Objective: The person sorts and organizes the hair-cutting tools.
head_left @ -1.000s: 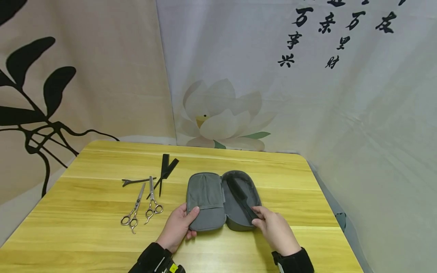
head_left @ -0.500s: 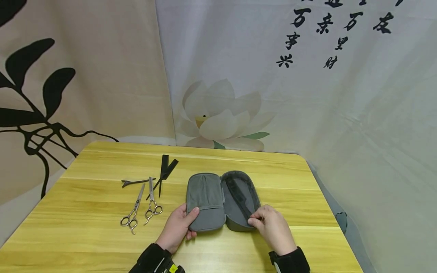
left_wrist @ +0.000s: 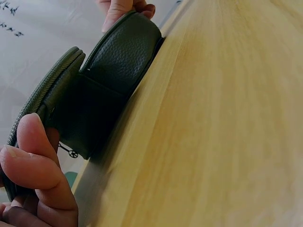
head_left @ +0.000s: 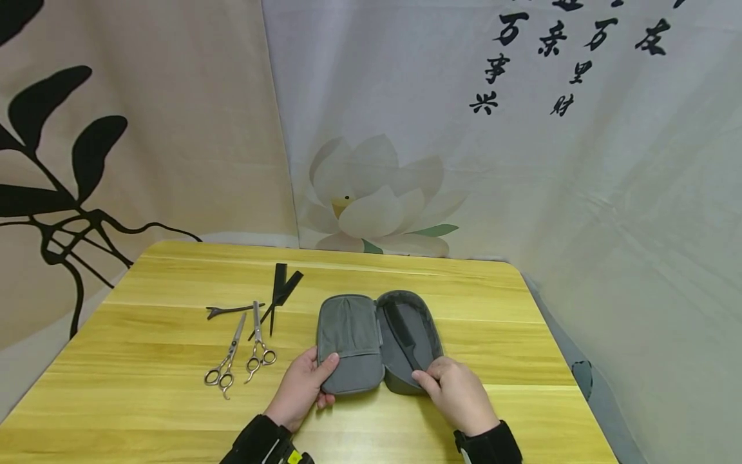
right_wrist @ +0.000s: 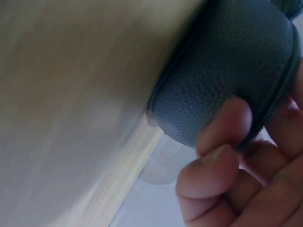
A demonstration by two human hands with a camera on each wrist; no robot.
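Observation:
A grey zip case lies spread on the table, with its pocketed lid (head_left: 350, 335) to the left and its deeper half (head_left: 426, 348) to the right. Inside the deeper half, a black comb (head_left: 399, 325) slants with its handle toward me. My right hand (head_left: 460, 393) reaches over the near right rim and pinches the comb's handle end. In the right wrist view, its curled fingers (right_wrist: 208, 175) overlap the case's pebbled outer wall (right_wrist: 213, 61). My left hand (head_left: 301, 383) grips the lid's lower left edge, thumb on top and other fingers underneath.
Left of the case lie two pairs of hairdressing scissors, one pair (head_left: 232, 351) nearer and the other (head_left: 257, 328) beside it. Behind them are a dark hair clip (head_left: 232, 310) and two crossed black combs (head_left: 281, 293). Printed cloth (head_left: 371, 116) hangs behind the wooden table (head_left: 493, 309).
My right hand has moved slightly left over the rim, and the comb has settled lower and further left in the case. My left hand keeps its hold on the lid.

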